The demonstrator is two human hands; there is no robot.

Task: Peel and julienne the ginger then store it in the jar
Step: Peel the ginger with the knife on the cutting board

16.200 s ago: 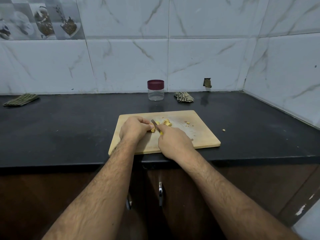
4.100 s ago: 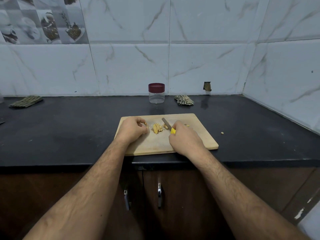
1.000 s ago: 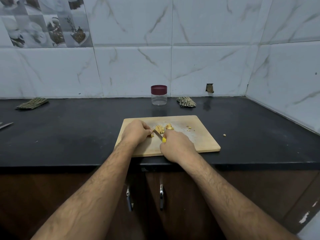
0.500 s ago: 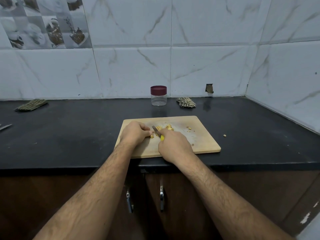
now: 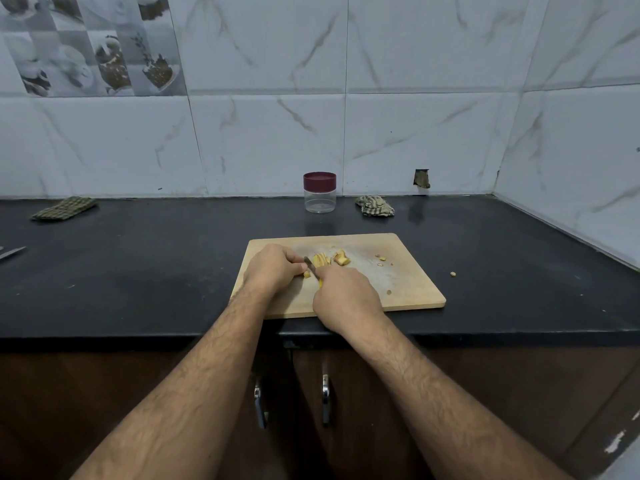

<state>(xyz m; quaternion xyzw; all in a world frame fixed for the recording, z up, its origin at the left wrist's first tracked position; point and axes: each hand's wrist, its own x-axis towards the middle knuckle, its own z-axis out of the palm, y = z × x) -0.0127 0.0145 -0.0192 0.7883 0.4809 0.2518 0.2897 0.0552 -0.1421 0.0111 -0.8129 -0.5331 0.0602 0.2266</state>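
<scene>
Mid-board, we pin a ginger piece (image 5: pixel 307 274) under our left hand (image 5: pixel 273 271) while our right hand (image 5: pixel 344 297) grips the knife (image 5: pixel 311 266) — blade angled away and leftward, just right of the left fingertips. Cut ginger strips (image 5: pixel 322 260) lie immediately beyond, on the cutting board (image 5: pixel 408 289). Behind the board the jar (image 5: pixel 319 192) stands lidded — open counter (image 5: pixel 156 271) between.

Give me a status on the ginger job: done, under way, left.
Done: cut ginger strips lie on the cutting board. Under way: the right hand grips the knife, its blade on a ginger piece that the left hand steadies. Left: a ginger chunk is uncut, and the jar stands capped and empty by the wall.
</scene>
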